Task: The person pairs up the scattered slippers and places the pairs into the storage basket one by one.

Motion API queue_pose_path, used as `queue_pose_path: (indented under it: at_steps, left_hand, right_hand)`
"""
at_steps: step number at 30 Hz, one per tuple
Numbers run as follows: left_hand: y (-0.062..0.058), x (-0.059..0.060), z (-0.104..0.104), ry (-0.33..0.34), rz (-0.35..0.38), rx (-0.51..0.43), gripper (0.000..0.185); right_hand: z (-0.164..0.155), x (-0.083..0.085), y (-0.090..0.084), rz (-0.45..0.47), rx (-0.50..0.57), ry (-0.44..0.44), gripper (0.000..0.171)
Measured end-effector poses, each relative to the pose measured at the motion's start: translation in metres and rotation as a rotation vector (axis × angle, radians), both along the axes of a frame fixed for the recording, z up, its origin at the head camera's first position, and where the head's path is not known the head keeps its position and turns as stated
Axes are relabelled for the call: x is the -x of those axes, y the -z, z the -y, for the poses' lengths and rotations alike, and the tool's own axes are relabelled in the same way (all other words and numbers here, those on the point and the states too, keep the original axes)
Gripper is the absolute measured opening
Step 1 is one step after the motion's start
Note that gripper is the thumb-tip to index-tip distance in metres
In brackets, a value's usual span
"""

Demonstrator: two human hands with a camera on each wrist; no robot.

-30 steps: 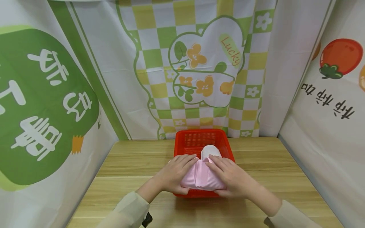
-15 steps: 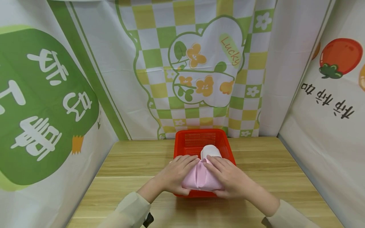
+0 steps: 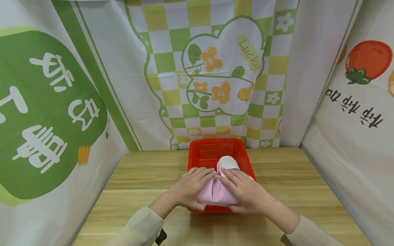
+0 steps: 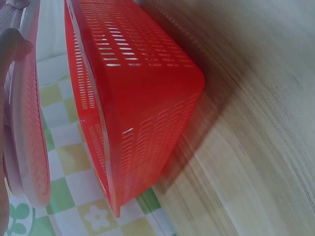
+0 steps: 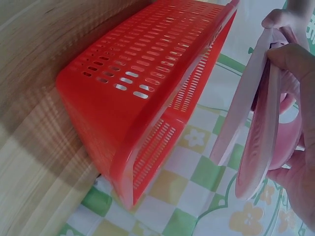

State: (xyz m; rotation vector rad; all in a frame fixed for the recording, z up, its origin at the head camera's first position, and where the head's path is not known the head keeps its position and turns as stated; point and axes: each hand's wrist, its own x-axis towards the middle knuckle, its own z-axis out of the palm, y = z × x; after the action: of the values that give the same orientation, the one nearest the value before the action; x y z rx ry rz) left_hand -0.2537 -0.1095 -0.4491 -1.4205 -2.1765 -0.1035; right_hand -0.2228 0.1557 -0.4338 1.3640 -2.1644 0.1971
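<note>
Both hands hold a pair of pink slippers with ribbed uppers above the near part of the red basket. My left hand grips the left side, fingers over the top and thumb below; my right hand grips the right side likewise. In the right wrist view, the two pink soles stand close side by side. One pale pink edge shows at the left of the left wrist view. A white rounded object shows beyond the fingers, within the basket's outline, its near end hidden.
The slotted red basket stands on a wooden tabletop against a checked green and yellow cloth. Printed cloths hang at the left and right.
The hands have drawn slightly closer together, and the gap between the two ribbed pink sides has narrowed. The basket and the white object stay put.
</note>
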Motion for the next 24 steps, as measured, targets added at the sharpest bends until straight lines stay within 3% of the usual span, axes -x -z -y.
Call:
queue_pose_path:
  at_steps: [10, 24]
  left_hand:
    - [-0.001, 0.0, 0.001, 0.022, 0.014, -0.007, 0.099]
    - [-0.002, 0.0, 0.0, 0.058, 0.034, -0.012, 0.099]
  right_hand:
    - [-0.004, -0.001, 0.002, 0.033, -0.025, 0.013, 0.097]
    - [-0.014, 0.0, -0.002, 0.105, -0.073, -0.061, 0.092]
